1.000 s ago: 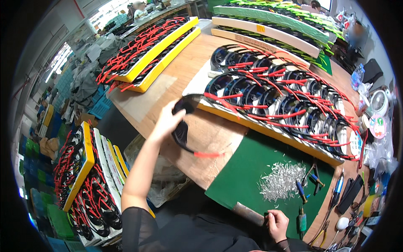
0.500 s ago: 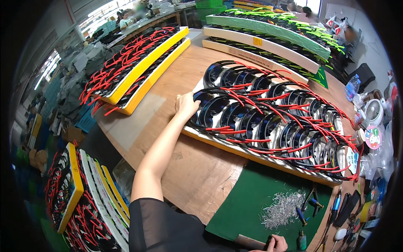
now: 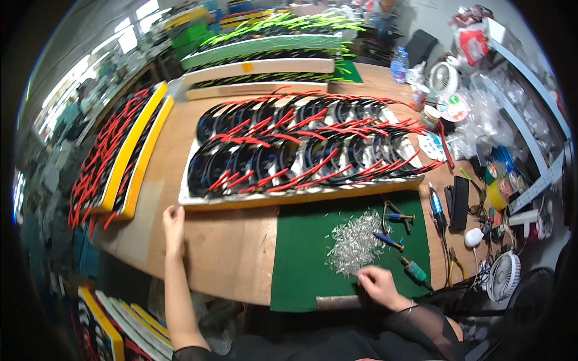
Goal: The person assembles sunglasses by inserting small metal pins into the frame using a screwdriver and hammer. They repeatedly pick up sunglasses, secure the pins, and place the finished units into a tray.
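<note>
- Workshop clutter rings a wooden desk (image 3: 235,253) that fills the middle of the view.
- Left hand (image 3: 173,221) lies flat on the bare wood at 8 o'clock, fingers loosely spread, holding nothing; its fingertips sit just beside the near corner of the long tray (image 3: 241,201).
- That tray, at the centre, carries two rows of black coils with red leads (image 3: 289,153).
- Right hand (image 3: 378,283) rests at 5 o'clock on the green mat (image 3: 301,265), fingers curled at the edge of a heap of clear cut bits (image 3: 356,242); whether it pinches any I cannot tell.
- Blue-handled pliers (image 3: 391,240) lie just beyond the heap, toward 4 o'clock.
- Yellow-edged trays of red-wired parts (image 3: 120,162) stand at 9 o'clock.
- Green and pale trays (image 3: 265,51) line up at 12 o'clock; one bears a small yellow label (image 3: 247,67).
- At 1 o'clock stands a clear bottle (image 3: 398,65).
- At 4 o'clock sits a small white fan (image 3: 503,275).
</note>
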A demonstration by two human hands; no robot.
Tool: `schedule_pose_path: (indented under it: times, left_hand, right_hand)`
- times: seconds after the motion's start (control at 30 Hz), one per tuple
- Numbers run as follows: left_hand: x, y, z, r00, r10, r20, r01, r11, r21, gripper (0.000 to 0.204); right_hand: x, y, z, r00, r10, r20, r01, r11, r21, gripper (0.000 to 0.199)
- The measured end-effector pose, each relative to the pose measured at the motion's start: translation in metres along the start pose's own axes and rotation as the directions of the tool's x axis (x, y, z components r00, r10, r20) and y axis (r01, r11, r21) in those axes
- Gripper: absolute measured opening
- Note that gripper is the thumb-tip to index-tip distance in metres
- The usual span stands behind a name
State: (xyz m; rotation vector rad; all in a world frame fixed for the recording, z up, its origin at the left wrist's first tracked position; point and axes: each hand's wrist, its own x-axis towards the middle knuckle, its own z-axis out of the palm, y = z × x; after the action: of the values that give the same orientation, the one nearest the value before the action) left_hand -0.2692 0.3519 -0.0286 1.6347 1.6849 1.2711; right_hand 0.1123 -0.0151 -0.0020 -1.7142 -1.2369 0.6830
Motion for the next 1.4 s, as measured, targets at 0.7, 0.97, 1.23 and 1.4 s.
schedule_pose_path:
  times: [0.7, 0.97, 1.23, 1.4]
  left_hand:
    - [0.000, 0.058, 0.063, 0.698, -0.511, 0.501, 0.661, 0.194, -0.724, 0.035]
    - [-0.087, 0.103, 0.012, 0.705, -0.354, 0.614, 0.706, 0.268, -0.656, 0.032]
    - [-0.193, 0.124, -0.041, 0.455, -0.149, 0.878, 0.847, 0.375, -0.376, 0.049]
    - [-0.233, 0.079, -0.051, 0.383, -0.038, 0.923, 0.874, 0.339, -0.349, 0.037]
  right_hand:
    - [0.194, -0.028, 0.121, 0.748, 0.320, 0.581, -0.663, 0.329, 0.672, 0.049]
    - [0.172, -0.055, 0.129, 0.820, 0.360, 0.446, -0.533, 0.195, 0.823, 0.071]
    - [0.118, -0.052, 0.053, 0.906, 0.287, 0.310, -0.391, 0.290, 0.873, 0.050]
    - [0.062, -0.062, -0.002, 0.905, 0.337, 0.259, -0.366, 0.306, 0.879, 0.039]
